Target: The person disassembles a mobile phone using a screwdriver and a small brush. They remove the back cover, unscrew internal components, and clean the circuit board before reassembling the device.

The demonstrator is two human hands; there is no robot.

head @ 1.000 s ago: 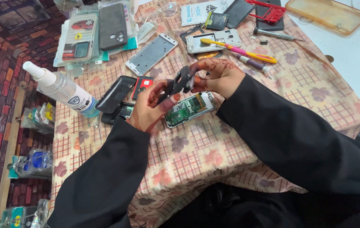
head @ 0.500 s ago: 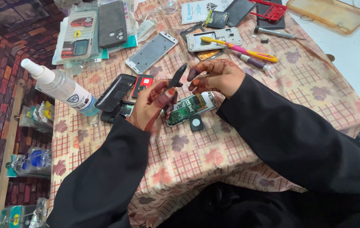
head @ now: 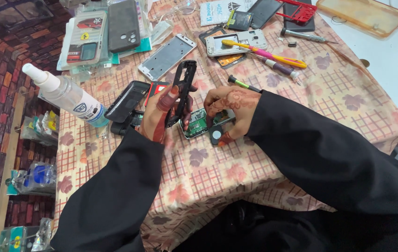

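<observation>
A table under a checked, leaf-print tablecloth (head: 264, 168) fills the view. Left hand (head: 161, 114), at centre, grasps a black phone frame (head: 183, 88), tilted toward 12 o'clock. Right hand (head: 231, 109), at 3 o'clock of the left, presses on an opened phone with green circuit board (head: 198, 123). Spray bottle (head: 66, 95) lies at 9 o'clock. Small round black part (head: 216, 135) lies beside the right thumb.

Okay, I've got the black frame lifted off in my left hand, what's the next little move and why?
Probably set the black frame down on the tablecloth. Your left hand holds it clear above the opened phone, while your right hand rests on the exposed green board beside a small round black part. Parking it frees both hands.
</observation>
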